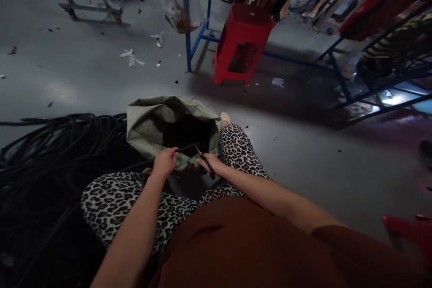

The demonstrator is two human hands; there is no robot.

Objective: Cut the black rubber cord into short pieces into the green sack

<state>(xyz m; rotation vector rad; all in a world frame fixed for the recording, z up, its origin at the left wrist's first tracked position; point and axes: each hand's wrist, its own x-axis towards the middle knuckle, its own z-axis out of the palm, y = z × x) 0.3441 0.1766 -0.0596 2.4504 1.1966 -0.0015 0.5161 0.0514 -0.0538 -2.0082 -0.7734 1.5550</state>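
I sit with my knees apart, in leopard-print trousers. My left hand [164, 162] is closed around a thin black cable [184, 149] that runs across the mouth of a green woven sack [145, 123]. My right hand [211, 163] grips black-handled scissors [204, 161] whose blades meet the cable just right of the left hand. The sack stands open between my knees, its inside dark. A large pile of black cable [50, 162] lies on the floor to my left.
A red plastic stool [243, 42] stands ahead beside a blue metal frame [187, 40]. Racks with goods fill the right side [388, 54]. Scraps litter the grey floor [131, 57]. Another red object [410, 231] sits at the lower right.
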